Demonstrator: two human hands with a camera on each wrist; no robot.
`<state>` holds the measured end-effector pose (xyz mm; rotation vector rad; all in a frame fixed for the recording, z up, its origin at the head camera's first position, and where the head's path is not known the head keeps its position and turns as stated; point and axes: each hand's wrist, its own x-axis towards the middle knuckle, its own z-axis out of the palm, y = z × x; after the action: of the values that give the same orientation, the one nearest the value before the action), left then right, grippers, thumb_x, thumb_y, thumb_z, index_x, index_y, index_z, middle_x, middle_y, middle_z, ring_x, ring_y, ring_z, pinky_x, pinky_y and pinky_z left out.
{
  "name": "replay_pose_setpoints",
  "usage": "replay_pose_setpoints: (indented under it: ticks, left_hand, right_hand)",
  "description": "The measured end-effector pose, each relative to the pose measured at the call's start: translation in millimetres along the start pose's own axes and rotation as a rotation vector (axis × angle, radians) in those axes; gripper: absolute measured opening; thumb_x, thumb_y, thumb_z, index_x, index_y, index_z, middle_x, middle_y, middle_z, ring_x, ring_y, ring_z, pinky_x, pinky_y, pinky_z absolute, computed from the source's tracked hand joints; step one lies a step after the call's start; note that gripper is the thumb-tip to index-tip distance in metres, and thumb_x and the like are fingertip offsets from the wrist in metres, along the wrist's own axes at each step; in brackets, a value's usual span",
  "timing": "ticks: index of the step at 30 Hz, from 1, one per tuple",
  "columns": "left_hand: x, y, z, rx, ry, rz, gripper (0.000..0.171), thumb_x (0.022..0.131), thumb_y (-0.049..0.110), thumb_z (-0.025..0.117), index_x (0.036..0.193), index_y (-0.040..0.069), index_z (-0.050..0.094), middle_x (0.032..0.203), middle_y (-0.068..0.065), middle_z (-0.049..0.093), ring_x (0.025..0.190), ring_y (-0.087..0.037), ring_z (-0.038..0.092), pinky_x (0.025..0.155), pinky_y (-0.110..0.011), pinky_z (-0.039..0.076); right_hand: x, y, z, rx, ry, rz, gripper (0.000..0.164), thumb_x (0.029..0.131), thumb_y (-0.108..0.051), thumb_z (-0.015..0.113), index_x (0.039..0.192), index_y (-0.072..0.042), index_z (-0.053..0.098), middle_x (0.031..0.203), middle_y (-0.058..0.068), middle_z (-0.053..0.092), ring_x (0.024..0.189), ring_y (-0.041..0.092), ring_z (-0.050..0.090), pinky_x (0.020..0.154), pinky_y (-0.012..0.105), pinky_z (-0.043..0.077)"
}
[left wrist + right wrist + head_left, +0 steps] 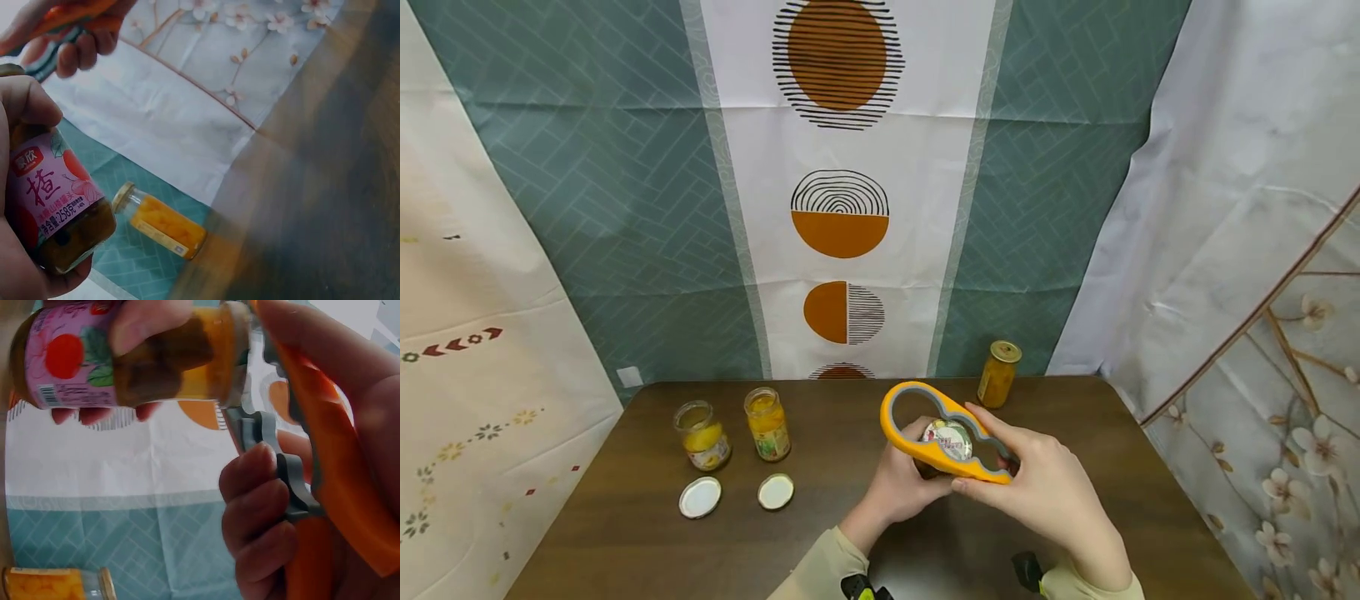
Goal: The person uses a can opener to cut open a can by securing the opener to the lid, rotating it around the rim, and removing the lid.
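My left hand [897,482] grips a glass jar [59,194] with a pink label, dark fruit and amber liquid inside. Its printed lid [953,437] faces up toward the head camera. In my right hand [1047,477] is an orange jar opener [934,456] with a grey, scalloped inner edge, the fingers curled round its handles. The lid shows through the opener's opening in the head view. From the right wrist, the opener's grey inner edge [253,428] appears right at the jar's lid end. Part of the jar is hidden behind my left fingers.
Two lidless jars, one with yellow fruit [706,442] and another [767,429], stand on the table's left side. A white lid [700,497] and a smaller pale lid [776,492] lie before them. One lidded jar [997,379] stands at the back right, near the patterned curtain [1000,275].
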<state>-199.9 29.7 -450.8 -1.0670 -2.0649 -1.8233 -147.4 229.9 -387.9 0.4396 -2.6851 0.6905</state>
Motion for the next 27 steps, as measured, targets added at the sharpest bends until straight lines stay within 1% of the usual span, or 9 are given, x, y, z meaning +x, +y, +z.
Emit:
replay_pose_setpoints:
  ticks: [2,3,4,7,10,14,18,22,27]
  left_hand:
    - [0.2,-0.6,-0.2,-0.037,-0.017,0.044,0.053,0.075,0.002,0.08,0.122,0.01,0.057,0.11,-0.003,0.064,0.097,-0.016,0.062,0.087,-0.036,0.055]
    - [0.4,-0.4,-0.7,-0.05,-0.022,0.055,0.053,0.074,0.0,0.079,0.121,0.009,0.057,0.11,-0.005,0.065,0.096,-0.016,0.062,0.087,-0.036,0.054]
    - [0.6,0.0,-1.2,-0.065,-0.025,0.059,0.053,0.073,-0.003,0.077,0.121,0.008,0.057,0.109,-0.006,0.065,0.096,-0.017,0.061,0.087,-0.036,0.054]
    - [1.0,2.2,-3.4,-0.076,-0.028,0.04,0.058,0.067,-0.01,0.072,0.12,0.005,0.057,0.108,-0.007,0.064,0.094,-0.017,0.06,0.086,-0.035,0.053]
    - [0.8,3.4,-5.2,-0.085,-0.03,0.0,0.06,0.064,-0.014,0.07,0.119,0.004,0.057,0.107,-0.006,0.064,0.093,-0.017,0.058,0.085,-0.034,0.052]
    - [1.5,2.9,-5.0,-0.091,-0.024,-0.016,0.058,0.064,-0.013,0.07,0.118,0.004,0.058,0.105,-0.007,0.064,0.092,-0.018,0.059,0.084,-0.034,0.052]
    - [2.7,4.6,-2.8,-0.075,-0.01,-0.016,0.056,0.065,-0.012,0.073,0.116,0.006,0.059,0.104,-0.004,0.064,0.092,-0.019,0.059,0.083,-0.034,0.052]
    - [0.7,5.4,0.5,-0.054,0.011,-0.042,0.058,0.065,-0.012,0.075,0.117,0.007,0.059,0.104,-0.003,0.065,0.092,-0.018,0.06,0.083,-0.035,0.053]
    - [-1.4,5.2,2.5,-0.035,0.022,-0.059,0.058,0.065,-0.012,0.075,0.117,0.007,0.059,0.103,-0.003,0.065,0.091,-0.017,0.059,0.082,-0.035,0.053]
  right_hand:
    - [0.0,-0.7,2.3,0.007,-0.026,0.0,0.081,0.071,-0.077,0.068,0.143,-0.05,0.044,0.061,-0.017,0.046,0.054,0.0,0.044,0.048,0.023,0.038]
    - [0.1,-1.1,3.0,0.016,-0.034,-0.01,0.077,0.075,-0.074,0.067,0.143,-0.049,0.044,0.062,-0.016,0.047,0.055,0.001,0.044,0.049,0.024,0.039]
    - [-0.1,-1.5,3.3,0.036,-0.038,-0.013,0.07,0.081,-0.071,0.065,0.144,-0.049,0.044,0.067,-0.018,0.051,0.059,0.0,0.047,0.052,0.025,0.042]
    - [-0.4,-3.6,3.1,0.071,-0.035,-0.021,0.048,0.098,-0.055,0.053,0.144,-0.048,0.043,0.093,-0.02,0.066,0.078,0.001,0.058,0.066,0.033,0.052]
    - [-0.7,-6.7,3.9,0.064,-0.034,-0.007,0.041,0.105,-0.044,0.045,0.146,-0.047,0.041,0.121,-0.016,0.064,0.096,0.005,0.06,0.077,0.041,0.053]
    - [-0.6,-10.2,6.1,0.002,-0.038,0.004,0.049,0.102,-0.041,0.053,0.148,-0.045,0.039,0.1,-0.013,0.066,0.082,0.007,0.058,0.069,0.037,0.05]
    - [-1.5,-12.1,6.0,-0.024,-0.03,0.012,0.056,0.097,-0.033,0.062,0.148,-0.043,0.041,0.076,-0.014,0.055,0.069,0.008,0.051,0.061,0.032,0.045]
    - [-1.9,-14.9,8.1,-0.058,-0.035,0.05,0.06,0.093,-0.028,0.065,0.148,-0.039,0.043,0.067,-0.012,0.045,0.059,0.007,0.045,0.053,0.029,0.041]
    - [-1.5,-15.4,10.1,-0.088,-0.037,0.073,0.062,0.091,-0.027,0.066,0.147,-0.04,0.043,0.066,-0.012,0.044,0.057,0.007,0.043,0.05,0.029,0.039]
